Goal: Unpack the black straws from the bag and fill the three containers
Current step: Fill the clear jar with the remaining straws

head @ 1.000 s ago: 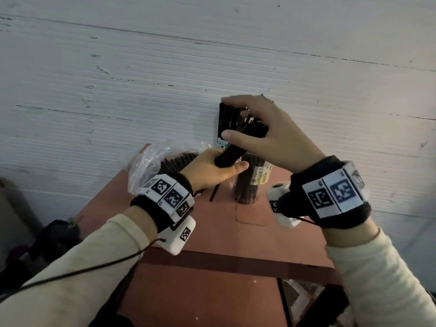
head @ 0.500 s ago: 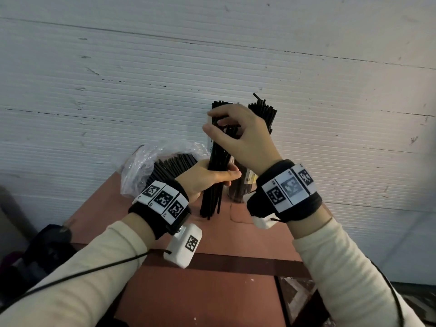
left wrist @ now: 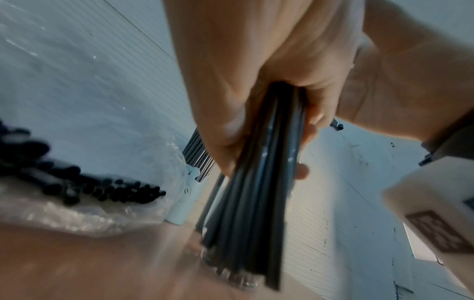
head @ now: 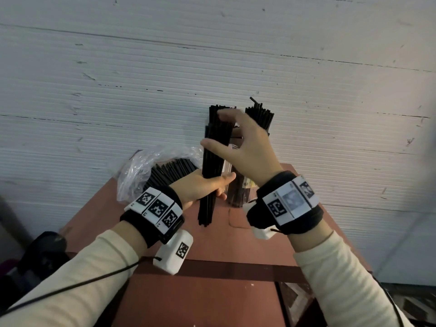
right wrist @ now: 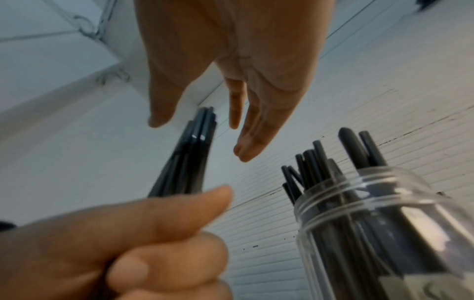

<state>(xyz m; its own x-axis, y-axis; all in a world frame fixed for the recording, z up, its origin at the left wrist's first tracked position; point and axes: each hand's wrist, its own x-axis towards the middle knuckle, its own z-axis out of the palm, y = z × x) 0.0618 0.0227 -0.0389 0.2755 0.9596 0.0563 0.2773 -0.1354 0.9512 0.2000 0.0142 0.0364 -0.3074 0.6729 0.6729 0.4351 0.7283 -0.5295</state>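
My left hand (head: 207, 185) grips a bundle of black straws (head: 213, 161) upright, its lower ends on the red-brown table (head: 212, 246). In the left wrist view, that left hand (left wrist: 256, 121) wraps the bundle (left wrist: 251, 213). My right hand (head: 219, 131) hovers at the bundle's top with its fingers spread. The right wrist view shows the right hand (right wrist: 200, 138) open, apart from the straw tips (right wrist: 202, 125). A clear jar (right wrist: 384, 233) full of straws stands just right of the bundle. The plastic bag (head: 151, 168) with more straws lies to the left.
A white container (left wrist: 187, 192) holding straws stands by the wall behind the bundle, next to the bag (left wrist: 102, 205). The ribbed white wall (head: 212, 67) rises right behind the table. Dark objects (head: 42, 251) sit low on the left, off the table's edge.
The bundle swung from tilted to upright and now stands on the table. My right hand slid up to its top and let go, fingers spreading.
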